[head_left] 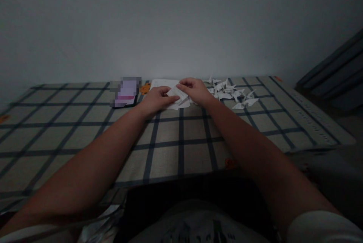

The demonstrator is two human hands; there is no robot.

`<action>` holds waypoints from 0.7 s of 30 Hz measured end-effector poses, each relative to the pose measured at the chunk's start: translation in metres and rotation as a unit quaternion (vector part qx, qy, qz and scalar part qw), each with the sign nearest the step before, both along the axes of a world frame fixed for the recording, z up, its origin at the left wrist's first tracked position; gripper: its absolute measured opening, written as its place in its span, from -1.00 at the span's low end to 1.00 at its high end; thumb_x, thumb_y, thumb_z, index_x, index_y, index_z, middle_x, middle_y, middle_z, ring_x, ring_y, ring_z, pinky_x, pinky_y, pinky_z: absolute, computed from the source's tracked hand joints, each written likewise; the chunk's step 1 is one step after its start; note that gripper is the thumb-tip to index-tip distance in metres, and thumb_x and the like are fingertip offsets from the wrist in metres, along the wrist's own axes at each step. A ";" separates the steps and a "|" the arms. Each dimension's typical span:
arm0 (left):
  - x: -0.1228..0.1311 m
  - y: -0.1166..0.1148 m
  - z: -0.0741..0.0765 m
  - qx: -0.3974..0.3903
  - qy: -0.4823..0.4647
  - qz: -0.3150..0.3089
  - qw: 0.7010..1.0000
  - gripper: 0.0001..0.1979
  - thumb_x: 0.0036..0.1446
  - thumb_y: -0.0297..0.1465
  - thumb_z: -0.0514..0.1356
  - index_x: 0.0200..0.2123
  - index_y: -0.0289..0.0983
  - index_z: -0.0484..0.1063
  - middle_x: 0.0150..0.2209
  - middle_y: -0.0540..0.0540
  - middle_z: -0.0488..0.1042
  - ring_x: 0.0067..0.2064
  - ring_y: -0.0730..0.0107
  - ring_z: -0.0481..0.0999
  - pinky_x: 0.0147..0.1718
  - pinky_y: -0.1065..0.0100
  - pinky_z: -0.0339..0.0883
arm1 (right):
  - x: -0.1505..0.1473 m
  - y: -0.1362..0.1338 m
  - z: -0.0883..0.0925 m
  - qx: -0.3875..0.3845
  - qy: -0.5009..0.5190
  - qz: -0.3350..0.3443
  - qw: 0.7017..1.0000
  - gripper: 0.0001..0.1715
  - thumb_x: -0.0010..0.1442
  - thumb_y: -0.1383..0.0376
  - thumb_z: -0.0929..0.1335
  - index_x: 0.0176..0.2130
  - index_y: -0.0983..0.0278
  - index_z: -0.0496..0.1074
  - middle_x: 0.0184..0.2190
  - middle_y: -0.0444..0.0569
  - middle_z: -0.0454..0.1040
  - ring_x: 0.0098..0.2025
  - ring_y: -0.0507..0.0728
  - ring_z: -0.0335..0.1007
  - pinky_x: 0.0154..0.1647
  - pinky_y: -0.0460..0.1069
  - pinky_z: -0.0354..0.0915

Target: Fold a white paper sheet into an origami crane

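Observation:
A small folded piece of white paper (178, 92) is held between my two hands over the middle of the table. My left hand (157, 99) pinches its left side, with the thumb lying along the near edge. At the upper right edge, the fingers and thumb of my right hand (195, 88) are closed on the same piece. White paper sheets (161, 83) lie flat on the cloth behind and under it. Just right of my right hand is a pile of folded white paper cranes (225, 91), with several pointed wings sticking up.
A phone (126, 92) with a lit, blurred screen stands left of my left hand. Checked cloth (167, 133) covers the table, which meets a plain wall (176, 23) at the back. Dark slatted panels (337, 72) rise at the right. Crumpled pale material (99, 228) shows at lower left.

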State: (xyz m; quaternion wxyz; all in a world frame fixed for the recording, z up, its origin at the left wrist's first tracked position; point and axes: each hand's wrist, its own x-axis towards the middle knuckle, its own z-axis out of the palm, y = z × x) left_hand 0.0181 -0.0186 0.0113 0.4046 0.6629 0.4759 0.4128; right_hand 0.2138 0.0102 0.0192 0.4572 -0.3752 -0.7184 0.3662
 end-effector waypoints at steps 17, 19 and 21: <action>-0.001 0.000 0.005 -0.002 -0.061 0.024 0.998 -0.60 -0.13 -0.16 0.50 -0.28 -0.30 0.59 -0.37 -0.10 0.62 -0.43 0.38 0.52 -0.43 0.38 0.38 | 0.001 -0.002 -0.001 -0.101 0.023 0.035 0.994 -0.81 0.20 0.26 0.47 -0.36 0.31 0.46 -0.48 -0.16 0.45 -0.44 -0.01 0.32 -0.33 -0.10 0.31; -0.001 0.001 0.004 0.010 -0.062 0.029 0.998 -0.60 -0.11 -0.14 0.49 -0.30 -0.32 0.60 -0.38 -0.11 0.62 -0.43 0.38 0.51 -0.44 0.38 0.37 | 0.001 -0.002 -0.001 -0.109 0.046 0.044 0.992 -0.87 0.20 0.28 0.47 -0.31 0.30 0.49 -0.45 -0.14 0.49 -0.41 -0.01 0.36 -0.31 -0.10 0.34; -0.001 0.001 0.003 0.025 -0.074 0.033 0.996 -0.59 -0.10 -0.14 0.49 -0.27 -0.32 0.62 -0.36 -0.11 0.63 -0.41 0.38 0.53 -0.41 0.38 0.39 | 0.000 -0.002 -0.001 -0.118 0.048 0.052 0.990 -0.84 0.24 0.25 0.46 -0.32 0.30 0.49 -0.44 -0.12 0.51 -0.41 0.00 0.39 -0.30 -0.09 0.37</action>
